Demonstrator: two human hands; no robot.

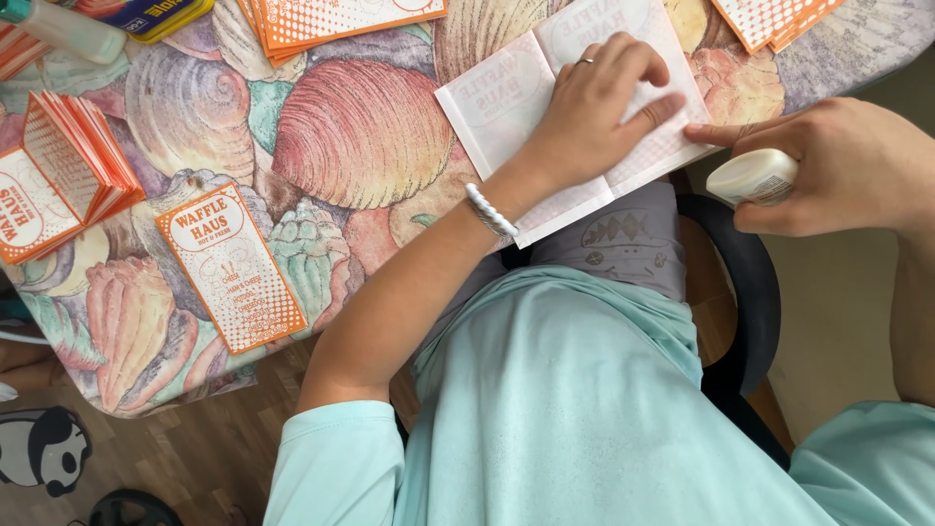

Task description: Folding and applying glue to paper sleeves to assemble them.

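An open white paper sheet [506,93] with a centre fold lies face down at the table's near edge. My left hand [599,107] presses flat on its right half, fingers spread; a ring and a white bracelet show on that arm. My right hand [838,166] holds a small white glue bottle [752,177] just off the table edge, its index finger touching the sheet's right border.
The table wears a seashell-patterned cloth [360,127]. One orange-and-white folded card [231,268] lies at the left, a fanned stack of them [68,170] further left, more stacks [331,19] along the far edge. A black chair [750,292] is beneath me.
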